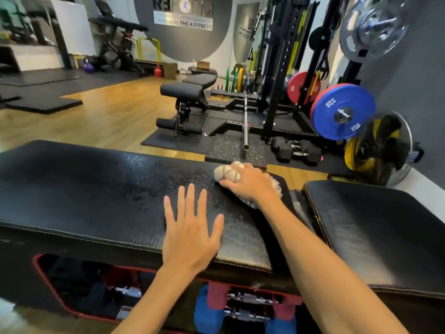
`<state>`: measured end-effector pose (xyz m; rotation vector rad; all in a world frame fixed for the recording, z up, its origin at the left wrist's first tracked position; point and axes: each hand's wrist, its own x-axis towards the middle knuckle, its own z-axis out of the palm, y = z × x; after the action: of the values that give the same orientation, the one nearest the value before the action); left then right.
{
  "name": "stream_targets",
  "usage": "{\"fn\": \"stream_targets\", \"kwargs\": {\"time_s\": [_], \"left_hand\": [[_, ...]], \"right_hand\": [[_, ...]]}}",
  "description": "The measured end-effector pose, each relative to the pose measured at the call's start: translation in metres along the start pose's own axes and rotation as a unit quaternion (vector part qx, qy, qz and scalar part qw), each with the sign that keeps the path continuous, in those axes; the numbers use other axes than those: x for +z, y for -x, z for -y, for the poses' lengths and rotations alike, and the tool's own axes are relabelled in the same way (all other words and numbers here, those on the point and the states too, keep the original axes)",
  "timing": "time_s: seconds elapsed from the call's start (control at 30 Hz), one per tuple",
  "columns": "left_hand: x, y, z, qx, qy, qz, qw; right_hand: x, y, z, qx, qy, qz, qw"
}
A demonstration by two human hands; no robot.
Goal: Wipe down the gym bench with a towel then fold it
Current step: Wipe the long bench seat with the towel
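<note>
Towel [228, 173] is bunched under the right hand [250, 186] at the far right corner of the bench pad [91, 189], close to the gap before the second pad [375, 227]. Fingers are curled over the cloth and it is pressed to the vinyl; part of the towel shows ahead of the knuckles and a fringe shows behind the wrist.

Left hand [190, 235] is laid flat on the same pad, fingers straight and spread, nothing held. It lies nearer the body than the right hand and just to its left, close to the near edge.

Key relation: the pad's long axis runs left to right across the view, and nearly all its length lies to the left of both hands. Wet speckles are seen on the surface left of the towel and beyond the left fingertips, so that stretch is judged unwiped.

The wiping step is judged in hand; folding is not begun. A leftward sweep along the long axis seems called for, with the right hand, already on the cloth. The braced left hand lies near that path and may need lifting.

Right forearm is stretched forward, wrist low. Left forearm rises from below, wrist over the pad's edge.
</note>
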<state>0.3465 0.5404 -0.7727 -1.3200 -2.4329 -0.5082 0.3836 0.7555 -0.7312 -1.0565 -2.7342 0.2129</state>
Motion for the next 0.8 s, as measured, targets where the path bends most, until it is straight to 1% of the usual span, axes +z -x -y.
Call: {"fn": "stream_targets", "kwargs": {"time_s": [0.1,0.17,0.2,0.23,0.3,0.37,0.4,0.6,0.8], "left_hand": [[0.000,0.000,-0.001,-0.003,0.001,-0.001,1.000],[0.001,0.001,0.001,-0.002,-0.005,-0.007,1.000],[0.001,0.001,0.001,-0.001,-0.007,-0.010,1.000],[0.001,0.001,0.002,-0.001,-0.008,-0.012,1.000],[0.003,0.000,0.001,-0.001,-0.004,-0.016,1.000],[0.005,-0.001,0.001,-0.003,-0.003,-0.016,1.000],[0.006,-0.001,0.001,-0.002,0.000,-0.014,1.000],[0.006,0.000,0.001,-0.001,0.046,-0.031,0.998],[0.003,-0.001,0.001,-0.031,0.084,-0.049,0.995]], "right_hand": [[-0.001,0.030,0.020,-0.055,-0.017,0.013,0.998],[-0.003,0.065,0.018,-0.106,-0.032,0.012,0.994],[-0.004,0.080,0.010,-0.117,-0.039,0.010,0.992],[-0.005,0.090,-0.001,-0.110,-0.044,0.006,0.993],[-0.008,0.092,-0.022,-0.053,-0.060,-0.001,0.997],[-0.011,0.077,-0.033,0.004,-0.055,0.003,0.998],[-0.011,0.067,-0.032,0.019,-0.048,0.006,0.999],[-0.005,0.035,-0.005,0.057,-0.018,-0.009,0.998],[-0.001,0.015,0.023,0.058,-0.002,0.027,0.998]]}}
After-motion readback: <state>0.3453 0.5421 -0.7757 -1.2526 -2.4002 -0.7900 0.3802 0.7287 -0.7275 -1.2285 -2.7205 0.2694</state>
